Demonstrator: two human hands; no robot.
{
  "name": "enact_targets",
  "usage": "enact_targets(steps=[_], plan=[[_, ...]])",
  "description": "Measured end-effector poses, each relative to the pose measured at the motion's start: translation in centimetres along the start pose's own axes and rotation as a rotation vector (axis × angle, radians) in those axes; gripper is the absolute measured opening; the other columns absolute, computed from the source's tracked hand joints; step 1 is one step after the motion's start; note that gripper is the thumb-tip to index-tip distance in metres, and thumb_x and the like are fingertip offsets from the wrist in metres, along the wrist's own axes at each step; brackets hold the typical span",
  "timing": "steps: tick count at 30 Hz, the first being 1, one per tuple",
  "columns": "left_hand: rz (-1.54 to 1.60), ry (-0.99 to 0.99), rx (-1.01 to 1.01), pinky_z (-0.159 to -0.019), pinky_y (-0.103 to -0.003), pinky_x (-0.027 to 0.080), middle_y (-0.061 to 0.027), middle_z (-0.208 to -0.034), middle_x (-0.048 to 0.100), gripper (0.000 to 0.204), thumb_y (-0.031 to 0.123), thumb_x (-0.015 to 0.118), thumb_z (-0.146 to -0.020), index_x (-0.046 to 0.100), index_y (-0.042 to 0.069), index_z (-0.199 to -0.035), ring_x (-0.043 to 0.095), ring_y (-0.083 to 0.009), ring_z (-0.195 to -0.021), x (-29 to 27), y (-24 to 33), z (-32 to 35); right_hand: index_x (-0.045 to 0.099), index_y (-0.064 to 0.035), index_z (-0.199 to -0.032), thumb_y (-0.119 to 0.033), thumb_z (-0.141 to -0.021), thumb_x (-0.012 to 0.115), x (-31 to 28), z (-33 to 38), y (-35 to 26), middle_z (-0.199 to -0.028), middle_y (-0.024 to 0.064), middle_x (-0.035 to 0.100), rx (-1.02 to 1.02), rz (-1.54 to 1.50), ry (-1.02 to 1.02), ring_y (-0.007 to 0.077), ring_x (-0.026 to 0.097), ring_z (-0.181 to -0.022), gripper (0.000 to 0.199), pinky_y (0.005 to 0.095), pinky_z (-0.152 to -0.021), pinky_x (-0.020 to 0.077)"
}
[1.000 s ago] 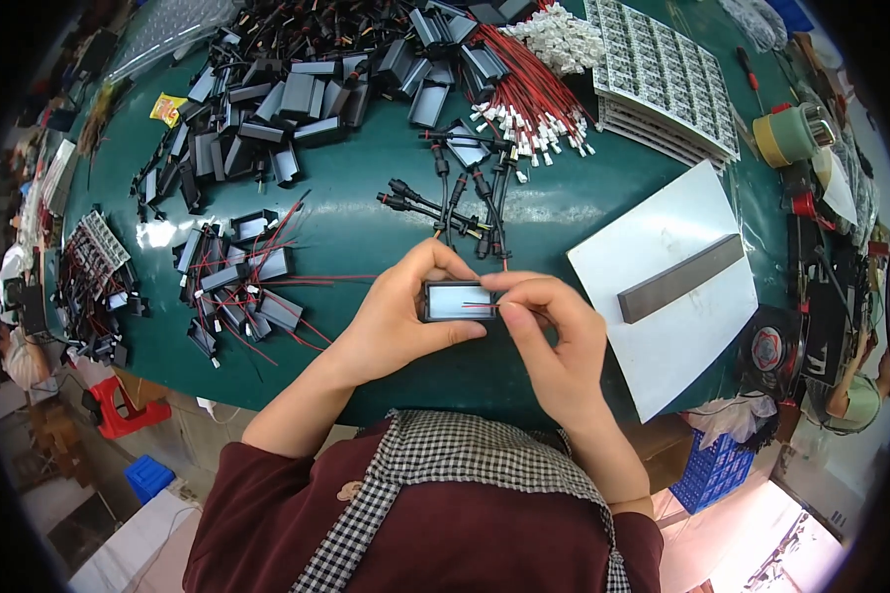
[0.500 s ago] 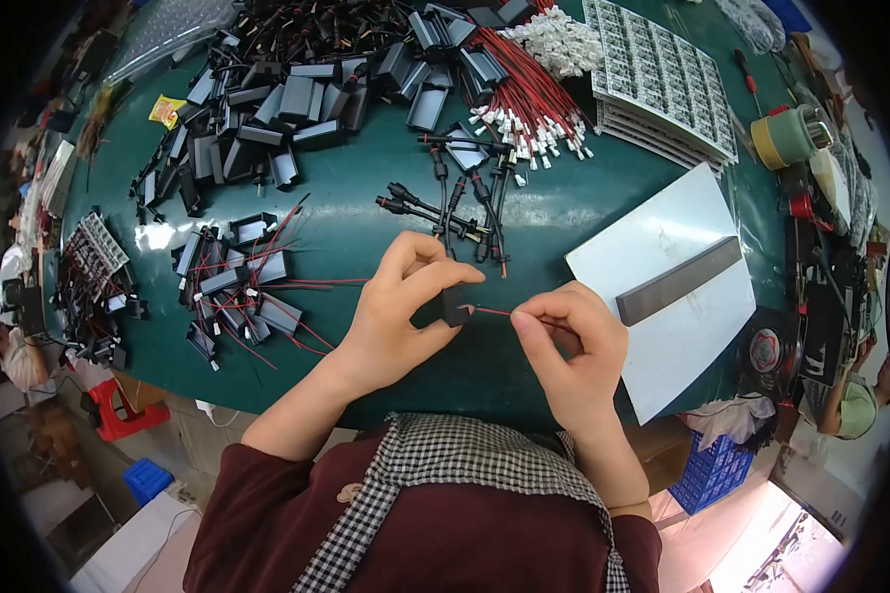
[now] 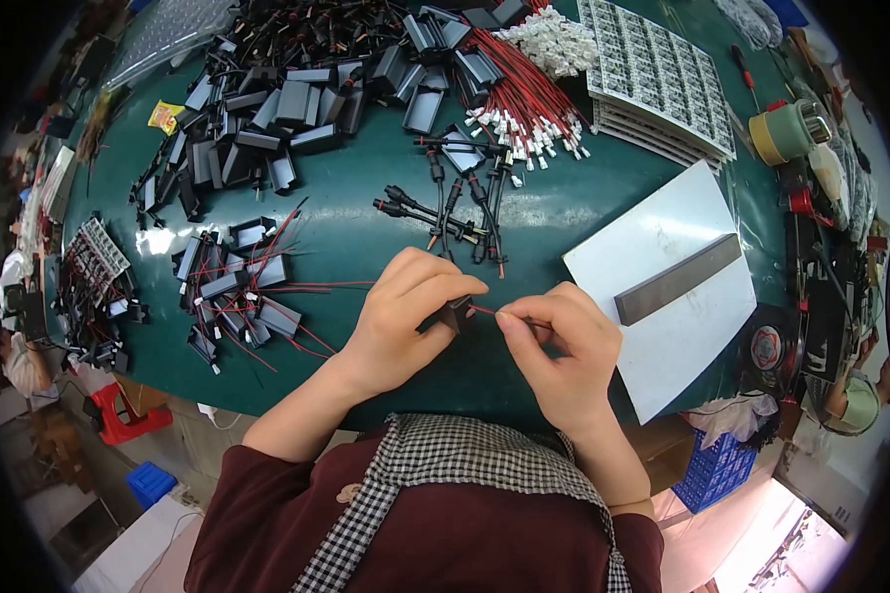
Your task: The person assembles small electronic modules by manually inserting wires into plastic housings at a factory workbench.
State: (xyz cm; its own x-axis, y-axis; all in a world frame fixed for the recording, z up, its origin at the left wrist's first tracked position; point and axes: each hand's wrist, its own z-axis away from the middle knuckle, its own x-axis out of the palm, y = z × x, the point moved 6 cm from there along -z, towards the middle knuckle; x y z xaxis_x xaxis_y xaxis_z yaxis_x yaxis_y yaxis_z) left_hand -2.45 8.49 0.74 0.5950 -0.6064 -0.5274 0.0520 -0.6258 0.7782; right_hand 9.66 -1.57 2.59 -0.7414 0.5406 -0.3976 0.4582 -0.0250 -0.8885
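Between the thumb and fingers of my left hand (image 3: 398, 314) is a small black plastic housing (image 3: 455, 314), held over the front of the green table. A thin red wire (image 3: 485, 311) runs from the housing's right end to my right hand (image 3: 564, 346), whose thumb and index finger pinch it. The inside of the housing is mostly hidden by my left fingers. Just beyond my hands lie several black cable connectors (image 3: 450, 212). To the left is a small heap of black housings with red wires (image 3: 237, 282).
A large pile of black housings (image 3: 297, 104) covers the far left. Red wires with white plugs (image 3: 529, 109) and stacked circuit-board panels (image 3: 658, 79) lie at the back. On the right, a pale board (image 3: 663, 346) carries a dark bar (image 3: 677, 280). A green-yellow tape roll (image 3: 776, 135) stands farther right.
My right hand has moved slightly left, closer to the housing, and less wire shows between my hands. My left fingers have closed further over the housing.
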Motion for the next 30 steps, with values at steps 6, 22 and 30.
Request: enact_targets(steps=[6, 22, 30], plan=[[-0.107, 0.012, 0.070, -0.071, -0.034, 0.044, -0.0061, -0.087, 0.057, 0.043, -0.009, 0.063, -0.055, 0.065, 0.006, -0.095, 0.054, -0.0243, -0.082, 0.1, 0.2, -0.1, 0.065, -0.0058, -0.079, -0.001, -0.073, 0.072, -0.2, -0.2, -0.3, -0.067, 0.0020, 0.054, -0.029, 0.056, -0.011, 0.0102, 0.049, -0.051, 0.010, 0.0240, -0.045, 0.0373], [-0.139, 0.164, 0.157, -0.073, -0.035, 0.051, -0.0164, -0.111, 0.052, 0.042, -0.008, 0.065, -0.062, 0.054, 0.002, -0.101, 0.058, -0.0289, -0.093, 0.5, 0.2, 1.7, 0.029, 0.0042, -0.139, -0.054, -0.072, 0.072, 2.7, 0.6, -0.2, -0.099, 0.0175, 0.062, 0.013, 0.296, -0.378, 0.0234, 0.066, -0.072, 0.099, 0.0310, -0.059, 0.0517], [-0.157, 0.206, 0.318, -0.086, -0.038, 0.054, -0.0182, -0.127, 0.040, 0.035, -0.012, 0.062, -0.071, 0.053, 0.001, -0.103, 0.051, -0.0355, -0.119, 0.9, 0.8, 1.7, 0.029, 0.0034, -0.140, -0.041, -0.082, 0.067, 3.6, 1.0, -0.1, -0.098, 0.0147, 0.062, -0.028, 0.159, -0.340, 0.0260, 0.065, -0.075, 0.083, 0.0323, -0.060, 0.0520]])
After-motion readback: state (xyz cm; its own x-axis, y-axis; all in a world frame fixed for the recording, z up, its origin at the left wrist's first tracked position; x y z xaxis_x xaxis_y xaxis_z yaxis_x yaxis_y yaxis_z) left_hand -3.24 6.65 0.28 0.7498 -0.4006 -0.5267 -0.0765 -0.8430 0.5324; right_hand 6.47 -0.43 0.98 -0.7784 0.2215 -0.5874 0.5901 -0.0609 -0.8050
